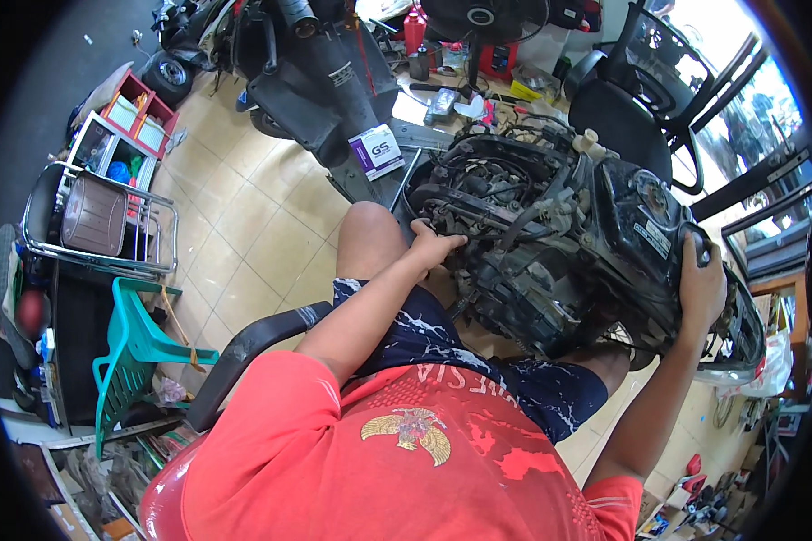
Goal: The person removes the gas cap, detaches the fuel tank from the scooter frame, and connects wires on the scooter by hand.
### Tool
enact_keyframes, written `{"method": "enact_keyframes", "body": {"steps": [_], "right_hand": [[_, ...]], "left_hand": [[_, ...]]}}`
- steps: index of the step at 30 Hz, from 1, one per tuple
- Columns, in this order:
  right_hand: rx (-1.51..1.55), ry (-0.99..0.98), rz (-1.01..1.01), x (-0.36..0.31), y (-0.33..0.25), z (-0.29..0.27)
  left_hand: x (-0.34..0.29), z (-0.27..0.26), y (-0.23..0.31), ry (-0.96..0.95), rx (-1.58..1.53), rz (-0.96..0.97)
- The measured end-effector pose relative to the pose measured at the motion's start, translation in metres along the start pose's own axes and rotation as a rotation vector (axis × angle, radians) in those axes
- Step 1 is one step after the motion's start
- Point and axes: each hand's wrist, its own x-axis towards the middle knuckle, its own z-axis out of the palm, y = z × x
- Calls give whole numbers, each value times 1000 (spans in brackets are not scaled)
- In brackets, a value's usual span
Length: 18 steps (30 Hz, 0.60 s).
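Note:
In front of my knees stands a stripped motorcycle (532, 225), its frame, engine and wiring bare. My left hand (433, 246) is at the left end of the frame, fingers closed round a dark part there; some fingertips are hidden. On the right side sits a black fuel tank (636, 216) with a round cap. My right hand (702, 287) grips the dark edge at the tank's right end, thumb and fingers bent over it. Below the frame lies the dark engine block (523, 293).
A white and purple box (376, 151) lies on a grey surface beyond my left knee. Behind are a black scooter body (320, 90), a fan (483, 16) and a black office chair (636, 99). To the left stand a green plastic chair (140, 347) and a folding chair (95, 216).

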Motion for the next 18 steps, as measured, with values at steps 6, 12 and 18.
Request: {"method": "enact_keyframes", "body": {"steps": [6, 12, 18], "right_hand": [[5, -31, 12, -3, -8, -7], [4, -28, 17, -3, -7, -7], [13, -2, 10, -5, -9, -10]], "left_hand": [[3, -1, -5, -9, 31, 56], [8, 3, -14, -43, -1, 128], [9, 1, -17, 163, 37, 311]]}}
